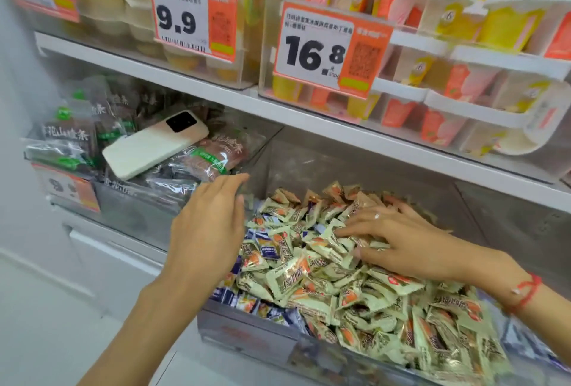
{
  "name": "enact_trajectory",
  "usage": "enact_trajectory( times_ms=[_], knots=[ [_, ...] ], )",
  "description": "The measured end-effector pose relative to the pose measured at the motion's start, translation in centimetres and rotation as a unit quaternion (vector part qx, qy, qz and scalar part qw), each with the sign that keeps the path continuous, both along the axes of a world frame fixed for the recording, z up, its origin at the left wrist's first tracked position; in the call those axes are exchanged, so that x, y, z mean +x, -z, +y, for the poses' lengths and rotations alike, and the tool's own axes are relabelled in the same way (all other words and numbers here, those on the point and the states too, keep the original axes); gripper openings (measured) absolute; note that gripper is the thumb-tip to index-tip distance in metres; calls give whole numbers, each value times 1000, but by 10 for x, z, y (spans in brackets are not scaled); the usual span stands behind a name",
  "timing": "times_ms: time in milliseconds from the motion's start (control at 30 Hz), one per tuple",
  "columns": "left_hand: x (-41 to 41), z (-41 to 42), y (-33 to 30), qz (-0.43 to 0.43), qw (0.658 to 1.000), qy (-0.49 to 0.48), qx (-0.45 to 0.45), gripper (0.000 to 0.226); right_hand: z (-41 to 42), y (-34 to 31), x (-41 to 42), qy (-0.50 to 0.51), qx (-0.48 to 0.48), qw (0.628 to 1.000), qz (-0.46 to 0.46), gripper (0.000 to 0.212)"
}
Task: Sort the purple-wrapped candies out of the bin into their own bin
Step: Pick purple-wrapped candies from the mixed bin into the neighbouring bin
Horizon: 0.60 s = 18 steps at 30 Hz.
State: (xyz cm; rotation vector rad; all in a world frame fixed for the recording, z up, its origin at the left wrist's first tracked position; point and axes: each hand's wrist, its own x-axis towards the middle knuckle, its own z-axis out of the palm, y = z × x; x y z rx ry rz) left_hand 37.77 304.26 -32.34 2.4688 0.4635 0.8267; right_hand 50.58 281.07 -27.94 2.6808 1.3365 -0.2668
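A clear plastic bin (247, 336) on a shop shelf is heaped with pale green wrapped candies (355, 286). Purple-wrapped candies (265, 248) show along the heap's left side and near the bin's front left corner. My left hand (210, 228) hovers over the bin's left edge, fingers straight and together, holding nothing that I can see. My right hand (398, 240) lies flat on top of the heap with its fingers spread over the green candies. What lies under its palm is hidden.
A white phone (154, 144) lies on dark snack packs (77, 138) in the bin to the left. The shelf above (309, 120) carries clear bins of pudding cups (463, 76) with price tags 9.9 and 16.8 (324, 45).
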Motion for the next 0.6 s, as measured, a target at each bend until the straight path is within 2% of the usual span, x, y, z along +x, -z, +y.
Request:
enact_trajectory(
  times_ms=[167,267,333,433,500,600],
  knots=[
    [6,-1,-6,-61,981,45,178,38,12,2,-1,-21,111,994,-14,45],
    [15,-23,-16,-67,979,111,156,32,19,9,-3,-23,110,993,-31,49],
    [30,-35,-12,20,984,148,98,31,19,12,0,-26,76,995,-59,46],
    [48,-42,-6,193,957,184,114,33,8,7,2,-35,77,995,-44,36],
    [52,-39,-6,253,939,197,124,32,-8,5,0,-42,101,993,-40,27],
    [54,-26,-12,298,917,244,101,25,-31,6,-5,-37,136,989,-35,21]
  ],
)
